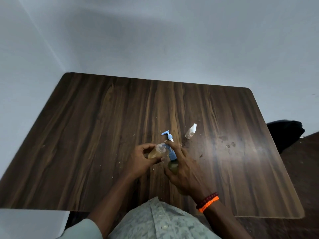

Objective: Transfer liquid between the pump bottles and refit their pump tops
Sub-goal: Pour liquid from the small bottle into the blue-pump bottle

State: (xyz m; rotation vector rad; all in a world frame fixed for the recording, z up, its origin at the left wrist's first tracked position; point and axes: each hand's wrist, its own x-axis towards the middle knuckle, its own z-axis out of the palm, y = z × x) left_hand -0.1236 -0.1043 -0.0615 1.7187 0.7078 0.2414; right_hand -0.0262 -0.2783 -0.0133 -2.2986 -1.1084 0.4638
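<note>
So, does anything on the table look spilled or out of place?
Yes. Small wet-looking smears and crumbs dot the table right of the hands, around. A loose blue pump top lies on its side, and a small bottle with a white top lies tipped over.

Open clear bottle point(156, 151), amber liquid inside, tilted, neck toward frame centre, no pump fitted. Just right of it: greenish bottle point(173, 166) with blue pump top point(170, 152) on, spout meeting the open neck. Loose blue pump point(168, 135) lies above them. Small clear bottle with white cap point(191, 131) lies tilted, right of centre.
</note>
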